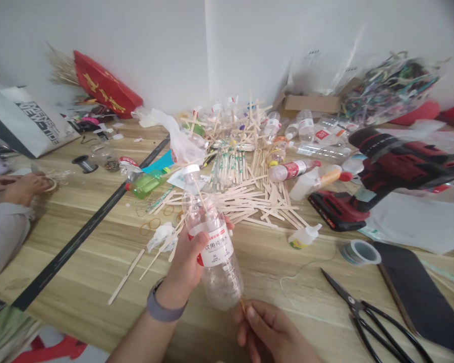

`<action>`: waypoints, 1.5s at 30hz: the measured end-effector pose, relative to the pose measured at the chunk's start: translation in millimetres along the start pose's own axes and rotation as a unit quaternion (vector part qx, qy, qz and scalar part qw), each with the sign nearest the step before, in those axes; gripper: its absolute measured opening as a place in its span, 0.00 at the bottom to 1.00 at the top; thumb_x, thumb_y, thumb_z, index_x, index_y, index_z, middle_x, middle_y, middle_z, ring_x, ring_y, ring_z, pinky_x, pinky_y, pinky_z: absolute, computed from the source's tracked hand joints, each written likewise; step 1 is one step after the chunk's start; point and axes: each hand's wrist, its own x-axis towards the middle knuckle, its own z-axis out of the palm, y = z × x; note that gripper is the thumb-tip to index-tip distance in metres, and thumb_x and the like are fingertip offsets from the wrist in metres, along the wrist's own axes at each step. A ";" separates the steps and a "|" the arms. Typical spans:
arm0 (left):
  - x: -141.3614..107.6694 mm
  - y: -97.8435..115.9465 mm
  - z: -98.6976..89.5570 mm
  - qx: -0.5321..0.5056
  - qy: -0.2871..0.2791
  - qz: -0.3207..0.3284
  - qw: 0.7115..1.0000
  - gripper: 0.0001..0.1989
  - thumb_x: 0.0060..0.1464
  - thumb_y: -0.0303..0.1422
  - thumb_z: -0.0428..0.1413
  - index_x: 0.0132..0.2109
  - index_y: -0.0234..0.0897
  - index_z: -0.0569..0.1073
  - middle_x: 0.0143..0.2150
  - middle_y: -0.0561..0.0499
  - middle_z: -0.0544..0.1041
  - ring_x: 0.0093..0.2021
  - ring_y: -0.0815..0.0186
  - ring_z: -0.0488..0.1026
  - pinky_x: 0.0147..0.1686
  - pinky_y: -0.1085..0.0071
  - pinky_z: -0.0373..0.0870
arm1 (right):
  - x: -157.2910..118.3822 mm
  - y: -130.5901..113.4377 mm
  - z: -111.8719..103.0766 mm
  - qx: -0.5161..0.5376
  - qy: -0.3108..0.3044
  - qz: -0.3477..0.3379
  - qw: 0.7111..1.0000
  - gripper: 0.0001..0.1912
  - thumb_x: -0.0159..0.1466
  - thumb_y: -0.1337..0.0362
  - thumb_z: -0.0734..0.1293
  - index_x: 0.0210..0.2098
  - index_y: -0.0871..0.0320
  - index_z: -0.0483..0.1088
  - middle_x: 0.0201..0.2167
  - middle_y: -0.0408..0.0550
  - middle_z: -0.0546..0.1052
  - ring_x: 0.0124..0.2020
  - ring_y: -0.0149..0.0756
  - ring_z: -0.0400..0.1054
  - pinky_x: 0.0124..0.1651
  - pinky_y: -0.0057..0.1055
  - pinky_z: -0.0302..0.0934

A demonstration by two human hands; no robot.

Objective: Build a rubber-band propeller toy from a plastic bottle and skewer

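A clear plastic water bottle with a white cap and a red-and-white label tilts in front of me. Around its labelled middle is my left hand, fingers wrapped and thumb on the label. A thin wooden stick shows inside the bottle's upper part. At the base, my right hand pinches a thin brownish stick end against the bottle's bottom. I cannot tell whether both are one stick. Loose flat wooden sticks lie behind the bottle.
On the right are a red-black power drill, black scissors, a phone, a wire spool and a glue bottle. Several plastic bottles lie farther back. Another person's hands work at the left, beyond a black strip.
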 end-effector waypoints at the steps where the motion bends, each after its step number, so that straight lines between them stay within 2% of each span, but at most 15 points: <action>1: -0.1 0.0 -0.2 -0.003 0.001 -0.001 1.000 0.22 0.47 0.46 0.65 0.45 0.38 0.76 0.41 0.47 0.81 0.42 0.56 0.78 0.42 0.65 0.72 | 0.3 1.5 -0.2 -0.004 0.001 0.005 1.000 0.34 0.56 0.32 0.64 0.33 0.60 0.67 0.25 0.43 0.71 0.16 0.22 0.55 0.22 0.25 0.44; 5: -0.8 -0.7 -1.8 -0.007 0.001 -0.008 1.000 0.23 0.47 0.45 0.65 0.46 0.38 0.76 0.43 0.46 0.81 0.43 0.56 0.79 0.43 0.64 0.73 | 5.7 13.9 -5.7 -0.011 0.009 -0.008 1.000 0.33 0.52 0.32 0.68 0.26 0.57 0.60 0.21 0.39 0.67 0.16 0.21 0.52 0.21 0.24 0.42; 8: -1.5 -0.5 -1.8 -0.011 0.003 -0.017 1.000 0.25 0.47 0.46 0.65 0.49 0.39 0.75 0.46 0.44 0.81 0.44 0.54 0.79 0.41 0.64 0.74 | 9.8 22.4 -10.2 0.004 0.026 -0.030 0.999 0.32 0.52 0.37 0.72 0.26 0.56 0.56 0.19 0.36 0.63 0.16 0.22 0.54 0.21 0.23 0.45; 11: -2.2 1.0 -0.3 -0.008 0.019 -0.019 1.000 0.26 0.46 0.46 0.65 0.50 0.38 0.75 0.51 0.42 0.79 0.43 0.53 0.79 0.41 0.63 0.74 | 11.0 26.2 -10.3 0.029 0.000 -0.045 0.999 0.32 0.50 0.37 0.73 0.32 0.56 0.59 0.24 0.38 0.65 0.17 0.23 0.56 0.20 0.23 0.51; 14: -2.4 3.2 -0.3 -0.003 0.031 -0.033 0.999 0.27 0.45 0.47 0.65 0.50 0.37 0.76 0.54 0.41 0.78 0.42 0.54 0.79 0.36 0.66 0.73 | 7.9 21.4 -7.8 0.026 -0.005 -0.045 0.999 0.35 0.52 0.33 0.68 0.42 0.57 0.66 0.29 0.42 0.68 0.18 0.24 0.58 0.21 0.25 0.54; 18: -1.3 4.9 -6.8 -0.016 0.013 -0.080 0.997 0.26 0.46 0.46 0.65 0.50 0.38 0.76 0.54 0.42 0.78 0.41 0.54 0.79 0.37 0.64 0.74 | 1.4 -6.7 -7.2 -0.060 0.086 -0.078 0.991 0.34 0.58 0.34 0.64 0.45 0.59 0.69 0.32 0.47 0.72 0.25 0.30 0.63 0.28 0.29 0.59; 21: -0.4 5.7 -11.9 -0.025 -0.038 -0.128 0.991 0.26 0.46 0.46 0.65 0.50 0.39 0.77 0.49 0.45 0.80 0.37 0.58 0.79 0.37 0.66 0.74 | 2.7 -39.8 -9.6 -0.085 0.178 -0.150 0.969 0.35 0.55 0.33 0.66 0.45 0.57 0.66 0.31 0.47 0.71 0.24 0.30 0.62 0.26 0.29 0.59; 23: -0.7 6.8 -12.2 -0.020 -0.079 -0.151 0.985 0.26 0.46 0.46 0.66 0.50 0.40 0.76 0.44 0.46 0.81 0.35 0.59 0.79 0.35 0.67 0.73 | 7.3 -61.7 -10.7 -0.094 0.206 -0.213 0.950 0.34 0.56 0.36 0.68 0.48 0.56 0.64 0.32 0.46 0.70 0.24 0.30 0.61 0.26 0.29 0.59; 25: -1.6 8.4 -10.4 -0.004 -0.111 -0.157 0.981 0.24 0.46 0.45 0.66 0.49 0.39 0.77 0.40 0.47 0.81 0.34 0.61 0.78 0.34 0.68 0.71 | 13.3 -79.7 -10.2 -0.112 0.208 -0.265 0.935 0.32 0.56 0.40 0.69 0.49 0.56 0.64 0.31 0.44 0.69 0.24 0.30 0.60 0.26 0.28 0.57; 28: -2.5 10.9 -8.0 0.019 -0.125 -0.155 0.980 0.24 0.47 0.45 0.65 0.48 0.36 0.77 0.38 0.46 0.80 0.35 0.63 0.76 0.34 0.72 0.70 | 20.3 -95.2 -7.1 -0.154 0.167 -0.287 0.931 0.24 0.60 0.42 0.68 0.38 0.58 0.69 0.23 0.40 0.65 0.22 0.28 0.54 0.23 0.26 0.51; 31: -1.6 13.7 -11.0 0.004 -0.121 -0.179 0.976 0.26 0.46 0.46 0.66 0.50 0.37 0.76 0.39 0.47 0.80 0.34 0.63 0.77 0.32 0.72 0.70 | 22.0 -98.4 -5.1 -0.174 0.142 -0.276 0.934 0.25 0.62 0.40 0.65 0.27 0.57 0.67 0.16 0.36 0.56 0.18 0.26 0.46 0.20 0.26 0.44; 33: -0.5 16.2 -15.2 -0.012 -0.116 -0.197 0.974 0.27 0.45 0.47 0.66 0.49 0.38 0.76 0.39 0.47 0.80 0.33 0.61 0.77 0.29 0.71 0.71 | 20.2 -97.5 -6.4 -0.169 0.135 -0.263 0.940 0.27 0.61 0.38 0.64 0.25 0.57 0.65 0.15 0.35 0.56 0.17 0.26 0.47 0.20 0.25 0.44; 36: 0.6 20.2 -20.4 -0.013 -0.116 -0.208 0.971 0.27 0.45 0.47 0.66 0.49 0.37 0.75 0.40 0.46 0.80 0.33 0.60 0.78 0.26 0.72 0.70 | 15.3 -96.5 -12.4 -0.166 0.131 -0.253 0.944 0.28 0.62 0.38 0.63 0.23 0.57 0.62 0.17 0.39 0.63 0.17 0.26 0.55 0.21 0.25 0.51; 41: 0.0 22.1 -23.1 -0.017 -0.129 -0.214 0.968 0.26 0.47 0.45 0.66 0.51 0.38 0.74 0.40 0.46 0.80 0.35 0.61 0.78 0.32 0.71 0.72 | 7.9 -94.2 -27.8 -0.180 0.157 -0.277 0.931 0.26 0.66 0.43 0.63 0.23 0.58 0.65 0.19 0.42 0.68 0.19 0.27 0.60 0.24 0.25 0.56; 45: 0.3 18.4 -25.6 -0.009 -0.129 -0.236 0.963 0.28 0.44 0.45 0.67 0.52 0.38 0.74 0.40 0.46 0.81 0.35 0.61 0.79 0.31 0.71 0.72 | 2.0 -89.7 -38.4 -0.199 0.178 -0.285 0.921 0.25 0.67 0.45 0.62 0.23 0.57 0.66 0.18 0.41 0.68 0.19 0.27 0.61 0.25 0.25 0.56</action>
